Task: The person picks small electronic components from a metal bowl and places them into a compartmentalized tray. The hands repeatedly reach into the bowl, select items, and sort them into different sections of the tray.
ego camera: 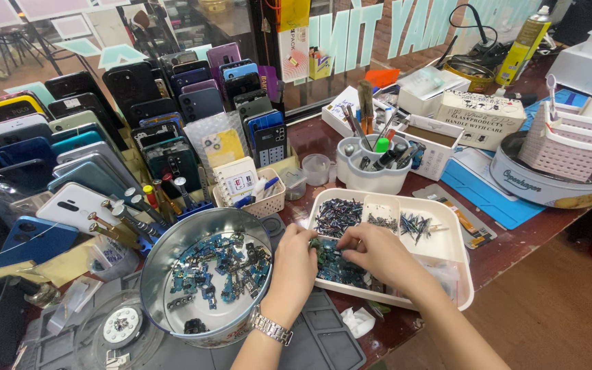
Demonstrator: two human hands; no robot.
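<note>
My left hand [294, 264], with a metal watch [271, 327] at the wrist, rests at the left rim of a white divided tray [459, 241], fingers curled near a pile of small green and blue circuit parts [334, 264]. Over the same pile, my right hand [377, 251] pinches one of the small parts between fingertips. The tray's back compartments hold several tiny dark parts [337, 216]. Whether the left hand grips anything is hidden.
A round metal tin [173, 253] of small blue circuit parts sits left of my hands. Rows of phones and back covers [90, 151] stand at the left. Behind the tray are a white tool cup [377, 171], boxes and a pink basket [564, 147]. A grey mat [323, 342] lies below.
</note>
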